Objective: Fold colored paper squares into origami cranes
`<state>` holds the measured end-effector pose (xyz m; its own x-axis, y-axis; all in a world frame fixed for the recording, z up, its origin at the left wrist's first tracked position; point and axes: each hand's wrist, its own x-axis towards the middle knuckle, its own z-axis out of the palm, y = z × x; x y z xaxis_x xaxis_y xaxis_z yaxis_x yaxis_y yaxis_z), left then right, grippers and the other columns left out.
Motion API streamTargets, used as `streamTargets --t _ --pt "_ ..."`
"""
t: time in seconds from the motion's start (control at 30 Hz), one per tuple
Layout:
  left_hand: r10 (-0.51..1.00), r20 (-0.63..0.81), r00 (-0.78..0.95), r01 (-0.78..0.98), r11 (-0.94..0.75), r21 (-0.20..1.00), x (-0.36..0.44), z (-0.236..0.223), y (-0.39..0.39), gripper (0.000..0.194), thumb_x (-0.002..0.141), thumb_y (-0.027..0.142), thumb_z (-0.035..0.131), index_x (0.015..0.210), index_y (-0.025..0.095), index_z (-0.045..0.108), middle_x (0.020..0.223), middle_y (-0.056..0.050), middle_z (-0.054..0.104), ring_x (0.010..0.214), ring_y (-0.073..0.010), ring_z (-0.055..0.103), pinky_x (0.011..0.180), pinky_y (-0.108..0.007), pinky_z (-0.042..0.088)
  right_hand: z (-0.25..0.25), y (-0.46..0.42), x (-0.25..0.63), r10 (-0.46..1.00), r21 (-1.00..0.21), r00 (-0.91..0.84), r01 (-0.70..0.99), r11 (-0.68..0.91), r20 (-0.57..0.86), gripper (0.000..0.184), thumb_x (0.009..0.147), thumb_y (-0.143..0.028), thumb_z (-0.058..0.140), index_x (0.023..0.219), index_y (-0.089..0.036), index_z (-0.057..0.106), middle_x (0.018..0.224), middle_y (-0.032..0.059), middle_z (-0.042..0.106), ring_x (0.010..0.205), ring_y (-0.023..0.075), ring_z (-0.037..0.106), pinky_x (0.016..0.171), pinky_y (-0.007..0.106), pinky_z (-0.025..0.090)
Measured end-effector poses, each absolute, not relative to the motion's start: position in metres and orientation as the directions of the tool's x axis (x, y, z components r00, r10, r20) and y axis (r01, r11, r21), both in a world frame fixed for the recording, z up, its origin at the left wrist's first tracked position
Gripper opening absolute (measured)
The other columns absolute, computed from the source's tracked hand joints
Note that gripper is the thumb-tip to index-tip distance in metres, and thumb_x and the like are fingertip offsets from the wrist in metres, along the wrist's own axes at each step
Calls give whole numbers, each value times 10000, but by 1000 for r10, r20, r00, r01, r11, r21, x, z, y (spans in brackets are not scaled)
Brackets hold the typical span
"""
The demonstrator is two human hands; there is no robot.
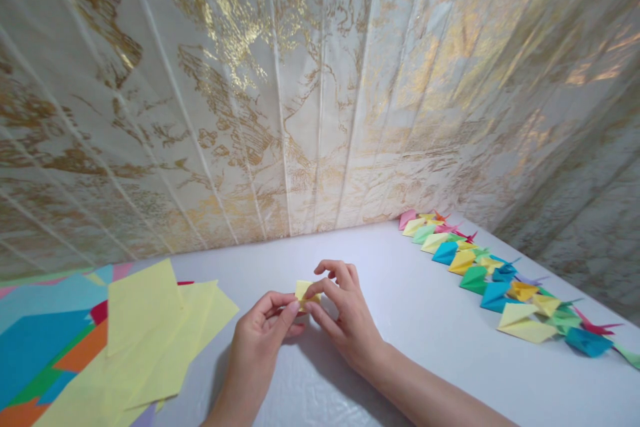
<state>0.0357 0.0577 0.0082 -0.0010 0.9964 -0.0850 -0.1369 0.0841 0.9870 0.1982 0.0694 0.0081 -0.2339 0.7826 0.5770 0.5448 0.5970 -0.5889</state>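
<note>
A small folded piece of yellow paper (302, 290) is held up over the middle of the white table, between my two hands. My left hand (270, 320) pinches its left lower edge between thumb and fingers. On the right side, the thumb and index finger of my right hand (343, 304) close on the same paper, while its other fingers arch above. My fingertips hide part of the folds, so the full shape of the paper does not show.
Loose sheets of yellow paper (145, 334) lie over blue, orange and green sheets (43, 347) at the left. Along the right edge of the white table (415, 360) runs a row of folded paper cranes (495, 294). A gold-patterned curtain (300, 114) hangs behind.
</note>
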Motion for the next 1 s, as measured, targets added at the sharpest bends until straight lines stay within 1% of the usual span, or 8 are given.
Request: streamTargets --t 0.1,0.23,0.33,0.43,0.6,0.77,1.0 --pt "995 -85 50 -113 90 990 35 8 58 393 753 554 750 850 174 727 862 -46 768 801 -215 732 718 -300 625 7 71 199 779 -591 -243 534 605 578 154 908 -81 647 923 -232 624 1192 61 530 1079 247 457 939 416 439" --pt "991 -98 94 -89 106 990 34 8 59 390 782 554 721 861 173 729 860 -39 765 791 -210 730 733 -298 619 8 71 199 772 -595 -296 504 626 562 189 898 -52 644 923 -237 611 1246 56 523 1163 251 441 988 424 424" --pt "990 -114 85 -84 121 989 34 9 61 392 763 554 732 843 170 738 828 -32 760 764 -200 726 730 -290 618 8 70 199 780 -615 -312 485 622 542 195 889 -45 649 919 -233 606 1285 55 512 1200 258 422 1028 454 398" --pt "991 -121 64 -84 126 988 34 9 62 403 719 557 764 826 170 744 822 -30 758 738 -189 715 687 -274 620 7 71 199 794 -639 -304 474 606 527 184 894 -51 645 909 -229 602 1302 56 509 1217 263 409 1039 467 389" --pt "987 -146 70 -73 151 986 33 7 64 447 650 561 801 853 168 740 852 -42 764 756 -203 729 634 -264 622 6 72 199 798 -642 -301 477 600 522 172 909 -55 624 910 -225 600 1308 61 513 1226 265 407 1046 475 389" --pt "986 -131 99 -46 136 990 28 7 68 410 672 533 795 848 167 742 852 -35 757 742 -194 730 637 -259 621 6 72 200 796 -626 -315 496 602 516 169 915 -60 612 919 -227 584 1306 68 525 1224 265 424 1037 469 403" --pt "982 -114 152 9 113 994 26 2 72 351 710 496 770 824 169 712 842 -39 761 767 -218 726 641 -280 614 6 73 199 802 -631 -329 497 595 498 188 910 -38 603 930 -223 576 1311 69 524 1236 260 422 1040 464 404"
